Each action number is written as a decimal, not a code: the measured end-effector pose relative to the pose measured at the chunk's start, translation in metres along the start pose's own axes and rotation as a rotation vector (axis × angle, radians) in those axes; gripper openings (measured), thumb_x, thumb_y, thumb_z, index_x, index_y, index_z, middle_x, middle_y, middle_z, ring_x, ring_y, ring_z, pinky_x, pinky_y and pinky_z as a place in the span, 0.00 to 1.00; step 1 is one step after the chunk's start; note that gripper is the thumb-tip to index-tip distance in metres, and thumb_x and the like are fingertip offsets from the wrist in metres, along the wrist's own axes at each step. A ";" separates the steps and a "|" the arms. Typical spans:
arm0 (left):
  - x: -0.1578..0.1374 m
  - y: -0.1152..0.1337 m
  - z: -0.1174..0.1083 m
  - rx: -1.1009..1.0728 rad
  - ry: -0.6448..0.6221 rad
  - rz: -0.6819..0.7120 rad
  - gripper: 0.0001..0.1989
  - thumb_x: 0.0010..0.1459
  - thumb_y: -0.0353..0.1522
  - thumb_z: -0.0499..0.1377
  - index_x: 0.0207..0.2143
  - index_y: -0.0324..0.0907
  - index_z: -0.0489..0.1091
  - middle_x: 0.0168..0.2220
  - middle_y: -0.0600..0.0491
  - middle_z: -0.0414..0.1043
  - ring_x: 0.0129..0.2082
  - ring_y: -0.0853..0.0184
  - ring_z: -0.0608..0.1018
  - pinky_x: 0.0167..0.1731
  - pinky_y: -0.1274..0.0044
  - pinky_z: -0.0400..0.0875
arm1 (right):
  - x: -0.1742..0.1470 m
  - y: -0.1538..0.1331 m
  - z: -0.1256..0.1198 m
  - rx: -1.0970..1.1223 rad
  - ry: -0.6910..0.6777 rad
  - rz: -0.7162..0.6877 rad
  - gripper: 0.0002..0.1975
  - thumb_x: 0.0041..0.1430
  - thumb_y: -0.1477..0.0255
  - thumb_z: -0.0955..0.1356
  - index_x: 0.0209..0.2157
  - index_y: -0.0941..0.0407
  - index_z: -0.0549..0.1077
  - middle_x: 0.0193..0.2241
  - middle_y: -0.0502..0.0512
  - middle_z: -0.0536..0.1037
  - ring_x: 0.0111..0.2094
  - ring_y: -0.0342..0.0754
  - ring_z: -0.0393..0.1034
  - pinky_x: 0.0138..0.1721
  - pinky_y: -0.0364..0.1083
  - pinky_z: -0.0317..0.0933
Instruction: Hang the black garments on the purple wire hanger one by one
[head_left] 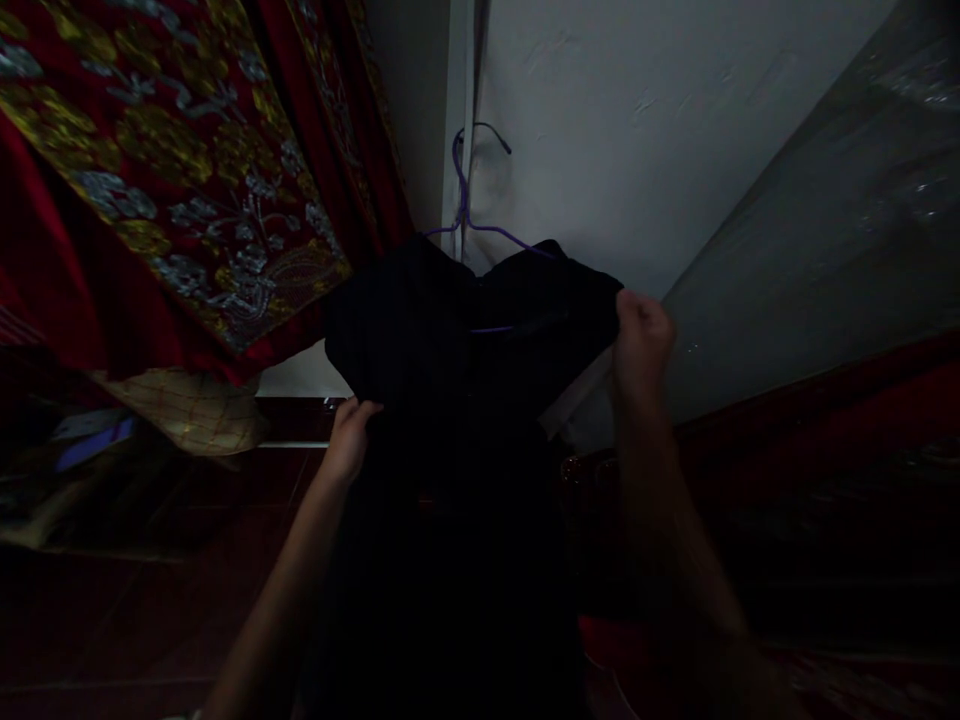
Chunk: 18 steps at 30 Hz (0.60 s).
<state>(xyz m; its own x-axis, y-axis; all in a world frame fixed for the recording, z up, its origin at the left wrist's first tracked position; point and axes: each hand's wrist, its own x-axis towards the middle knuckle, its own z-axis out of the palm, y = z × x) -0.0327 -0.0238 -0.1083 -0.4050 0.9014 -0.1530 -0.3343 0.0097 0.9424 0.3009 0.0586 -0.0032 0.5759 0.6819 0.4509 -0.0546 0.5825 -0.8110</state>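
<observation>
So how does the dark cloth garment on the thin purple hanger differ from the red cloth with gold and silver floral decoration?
The dark cloth garment looks plain in dim light; the red cloth with gold and silver floral decoration is richly patterned. The left hand and right hand grip the garment, while neither touches the red cloth. Both are fabric and appear to hang.

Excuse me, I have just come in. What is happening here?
A person has both hands on a dark, nearly black cloth garment. The left hand pinches its left edge and the right hand grips the higher right shoulder area. The garment is on a thin purple hanger; what holds the hook is unclear. A red cloth with gold and silver decoration hangs at upper left.
</observation>
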 end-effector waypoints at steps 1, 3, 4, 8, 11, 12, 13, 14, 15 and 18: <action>0.002 -0.005 0.002 -0.029 0.051 -0.007 0.10 0.38 0.33 0.66 0.23 0.43 0.69 0.26 0.58 0.72 0.32 0.66 0.75 0.35 0.77 0.69 | -0.015 -0.001 -0.006 -0.043 0.072 -0.061 0.11 0.53 0.63 0.74 0.34 0.55 0.74 0.34 0.49 0.76 0.41 0.47 0.72 0.44 0.47 0.67; 0.003 -0.011 0.006 -0.066 0.082 -0.028 0.09 0.37 0.32 0.62 0.21 0.43 0.64 0.24 0.59 0.68 0.30 0.68 0.73 0.34 0.78 0.68 | -0.052 0.003 -0.016 -0.016 0.240 -0.092 0.12 0.55 0.66 0.72 0.41 0.53 0.74 0.42 0.50 0.78 0.44 0.45 0.73 0.45 0.45 0.66; 0.001 -0.011 0.007 -0.080 0.077 -0.047 0.09 0.36 0.32 0.61 0.21 0.43 0.62 0.23 0.60 0.67 0.30 0.68 0.73 0.33 0.78 0.68 | -0.073 0.009 -0.019 0.012 0.280 -0.025 0.12 0.55 0.66 0.72 0.41 0.53 0.73 0.40 0.49 0.78 0.42 0.43 0.74 0.43 0.43 0.65; -0.011 -0.005 0.003 -0.102 -0.013 -0.152 0.09 0.32 0.31 0.59 0.22 0.42 0.67 0.25 0.57 0.71 0.27 0.67 0.73 0.29 0.77 0.70 | -0.144 0.044 0.000 -0.066 -0.178 0.532 0.16 0.53 0.58 0.72 0.36 0.54 0.71 0.25 0.48 0.77 0.23 0.44 0.68 0.24 0.42 0.57; -0.022 0.001 -0.005 -0.101 -0.060 -0.210 0.11 0.29 0.29 0.60 0.23 0.41 0.70 0.25 0.55 0.72 0.25 0.67 0.73 0.26 0.77 0.69 | -0.163 0.065 0.033 -0.245 -0.377 0.582 0.23 0.56 0.50 0.69 0.23 0.53 0.65 0.16 0.46 0.66 0.19 0.42 0.59 0.23 0.43 0.51; -0.025 0.002 -0.007 -0.103 -0.065 -0.222 0.11 0.28 0.28 0.60 0.22 0.40 0.70 0.24 0.56 0.72 0.25 0.68 0.72 0.25 0.78 0.69 | -0.165 0.069 0.043 -0.307 -0.396 0.546 0.25 0.56 0.49 0.68 0.19 0.53 0.61 0.15 0.45 0.63 0.19 0.42 0.57 0.24 0.43 0.50; -0.027 0.002 -0.008 -0.105 -0.070 -0.234 0.12 0.27 0.28 0.61 0.22 0.40 0.70 0.23 0.56 0.72 0.24 0.68 0.72 0.25 0.78 0.69 | -0.165 0.072 0.052 -0.362 -0.410 0.508 0.27 0.57 0.49 0.68 0.17 0.53 0.59 0.15 0.45 0.59 0.19 0.41 0.55 0.24 0.44 0.49; -0.030 0.001 -0.010 -0.106 -0.074 -0.243 0.12 0.27 0.28 0.61 0.23 0.40 0.71 0.23 0.56 0.72 0.25 0.67 0.73 0.25 0.78 0.69 | -0.164 0.074 0.058 -0.413 -0.422 0.481 0.27 0.57 0.51 0.68 0.15 0.53 0.57 0.14 0.44 0.57 0.20 0.41 0.53 0.24 0.44 0.48; -0.032 0.001 -0.011 -0.105 -0.074 -0.248 0.13 0.27 0.28 0.61 0.23 0.40 0.71 0.23 0.56 0.72 0.25 0.67 0.73 0.25 0.77 0.69 | -0.164 0.075 0.062 -0.458 -0.445 0.478 0.27 0.57 0.54 0.68 0.15 0.53 0.56 0.14 0.44 0.56 0.20 0.41 0.52 0.25 0.44 0.46; -0.033 -0.001 -0.014 -0.100 -0.046 -0.230 0.12 0.29 0.29 0.62 0.23 0.40 0.70 0.25 0.56 0.72 0.26 0.66 0.74 0.26 0.77 0.70 | -0.165 0.076 0.061 -0.522 -0.548 0.571 0.21 0.58 0.61 0.66 0.16 0.54 0.62 0.14 0.44 0.60 0.20 0.41 0.56 0.24 0.43 0.46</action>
<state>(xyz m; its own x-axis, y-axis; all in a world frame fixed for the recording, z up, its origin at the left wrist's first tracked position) -0.0308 -0.0596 -0.1088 -0.2703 0.8990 -0.3446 -0.4970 0.1763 0.8497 0.1521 0.0173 -0.1161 0.1042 0.9927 -0.0608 0.2386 -0.0843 -0.9675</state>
